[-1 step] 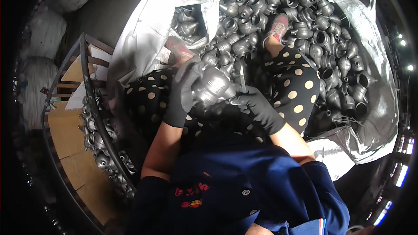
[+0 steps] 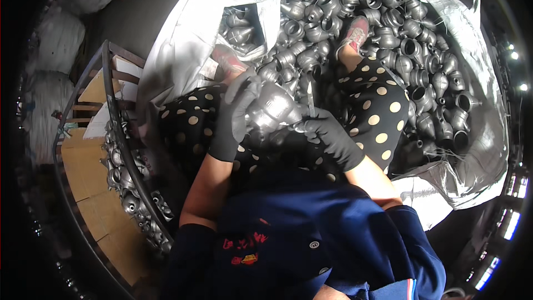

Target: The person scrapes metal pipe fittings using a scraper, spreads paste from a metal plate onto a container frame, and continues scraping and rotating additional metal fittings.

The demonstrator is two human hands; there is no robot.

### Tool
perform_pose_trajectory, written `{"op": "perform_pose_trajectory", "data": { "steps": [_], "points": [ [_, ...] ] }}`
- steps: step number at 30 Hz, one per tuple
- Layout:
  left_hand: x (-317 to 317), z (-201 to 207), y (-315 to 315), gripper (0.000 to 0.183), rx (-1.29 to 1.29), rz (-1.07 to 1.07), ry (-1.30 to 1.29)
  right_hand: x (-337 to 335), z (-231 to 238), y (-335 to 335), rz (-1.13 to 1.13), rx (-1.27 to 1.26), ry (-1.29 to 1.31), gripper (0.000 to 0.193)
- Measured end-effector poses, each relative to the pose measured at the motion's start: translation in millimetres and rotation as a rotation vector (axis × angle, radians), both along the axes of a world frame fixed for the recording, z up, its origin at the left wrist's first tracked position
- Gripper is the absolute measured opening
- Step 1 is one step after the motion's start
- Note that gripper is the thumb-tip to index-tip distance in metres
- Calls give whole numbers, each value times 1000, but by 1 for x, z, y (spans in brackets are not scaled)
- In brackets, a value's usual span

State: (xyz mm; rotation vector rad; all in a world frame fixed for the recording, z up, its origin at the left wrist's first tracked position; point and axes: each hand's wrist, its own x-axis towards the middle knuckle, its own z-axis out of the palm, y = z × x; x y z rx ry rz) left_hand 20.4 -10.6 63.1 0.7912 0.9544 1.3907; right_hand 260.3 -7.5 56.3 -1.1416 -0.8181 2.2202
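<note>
My left hand, in a dark glove, is closed round the left side of a grey pipe fitting. The fitting is bulbous and shiny in the light, held over my lap. At its right end is my right hand, also gloved, with the fingers curled round a knife. The knife's blade sticks up from the fist, pointing away from me, beside the fitting. Its handle is mostly hidden in the glove. Whether the right fingers also touch the fitting, I cannot tell.
A big white woven sack lies open before me, full of grey pipe fittings. My shoes rest among them. To the left, a dark metal-framed crate lined with cardboard holds more fittings. Pale sacks stand at the far left.
</note>
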Motion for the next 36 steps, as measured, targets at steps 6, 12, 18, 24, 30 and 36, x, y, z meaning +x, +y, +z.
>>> {"op": "perform_pose_trajectory", "data": {
  "steps": [6, 12, 18, 24, 30, 36],
  "points": [
    [-3, 9, -1, 89, 117, -178, 137, 4, 11, -2, 20, -11, 10, 50],
    [-18, 15, -4, 81, 86, -222, 89, 5, 18, -2, -17, 13, 65, 46],
    [-21, 15, -11, 72, 80, -170, 69, 5, 16, -1, -72, -13, 69, 40],
    [-8, 13, -10, 68, -86, -131, -64, 6, 16, -1, -23, 12, 43, 45],
    [-12, 20, -13, 77, 21, -221, 38, 5, 21, -2, -11, 53, 19, 51],
    [-19, 11, -9, 73, 182, -237, -81, 2, 23, -2, -30, 19, 24, 43]
  ]
}}
